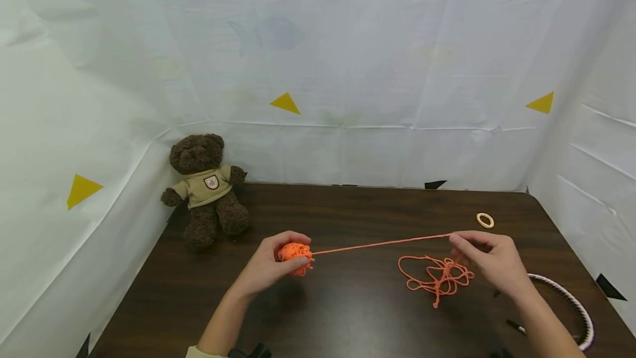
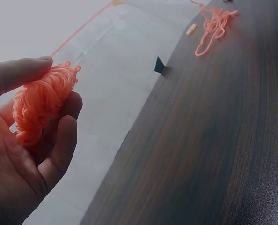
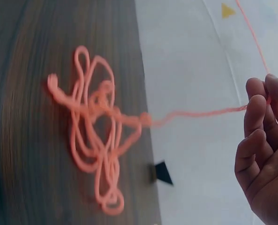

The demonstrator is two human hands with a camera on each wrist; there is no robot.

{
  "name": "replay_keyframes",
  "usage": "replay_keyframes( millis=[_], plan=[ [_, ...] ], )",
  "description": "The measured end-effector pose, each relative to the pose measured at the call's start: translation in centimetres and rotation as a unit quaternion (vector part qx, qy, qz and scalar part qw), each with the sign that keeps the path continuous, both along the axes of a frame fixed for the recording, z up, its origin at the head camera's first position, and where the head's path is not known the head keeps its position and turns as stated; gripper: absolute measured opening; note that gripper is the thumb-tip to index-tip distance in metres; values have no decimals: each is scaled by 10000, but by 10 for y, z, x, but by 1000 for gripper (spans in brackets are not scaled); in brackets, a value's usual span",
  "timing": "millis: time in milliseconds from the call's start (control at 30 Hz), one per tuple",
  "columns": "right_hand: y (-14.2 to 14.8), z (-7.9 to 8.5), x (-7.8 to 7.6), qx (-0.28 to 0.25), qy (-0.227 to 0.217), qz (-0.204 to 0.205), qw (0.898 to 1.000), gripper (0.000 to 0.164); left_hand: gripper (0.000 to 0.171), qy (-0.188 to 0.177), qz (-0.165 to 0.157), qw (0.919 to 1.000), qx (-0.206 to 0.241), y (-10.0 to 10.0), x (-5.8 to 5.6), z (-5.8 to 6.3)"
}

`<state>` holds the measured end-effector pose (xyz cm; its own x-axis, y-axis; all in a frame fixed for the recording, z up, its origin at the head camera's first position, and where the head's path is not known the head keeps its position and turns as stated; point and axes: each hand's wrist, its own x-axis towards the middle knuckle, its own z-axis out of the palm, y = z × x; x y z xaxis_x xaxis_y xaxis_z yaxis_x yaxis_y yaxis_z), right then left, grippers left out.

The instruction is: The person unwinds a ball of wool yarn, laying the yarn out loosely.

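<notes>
My left hand grips a wound bundle of orange cord above the table, thumb on one side and fingers on the other. In the left wrist view the bundle shows its many wraps between thumb and curled fingers. A taut strand runs from it to my right hand, which pinches the cord between thumb and forefinger. From that pinch the cord drops to a loose, looped tangle on the table; the right wrist view shows this tangle with its knotted end.
A brown teddy bear in a beige shirt sits at the back left. A pale ring lies at the back right. Near my right forearm are a curved white braided band and a dark pen-like stick. White sheeting encloses the dark table.
</notes>
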<state>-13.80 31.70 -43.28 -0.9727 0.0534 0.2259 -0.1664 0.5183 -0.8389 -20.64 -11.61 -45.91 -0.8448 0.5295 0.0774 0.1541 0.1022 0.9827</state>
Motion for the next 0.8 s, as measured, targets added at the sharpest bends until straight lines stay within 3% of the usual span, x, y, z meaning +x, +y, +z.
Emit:
replay_keyframes(
  millis=[267,467,600,800],
  plan=[
    [34,-6,1,-351,-439,-807,9952,13,35,-77,-127,9998,162,0,-1,-1],
    [43,-11,0,-543,-482,-1053,9918,12,34,-70,-129,9997,182,1,0,-3],
    [45,-15,-1,-681,-507,-1169,9895,15,30,-34,161,9998,124,1,0,-4],
    [46,-20,-1,-585,-705,-1275,9876,29,25,-65,991,9936,541,1,0,-2]
  ],
)
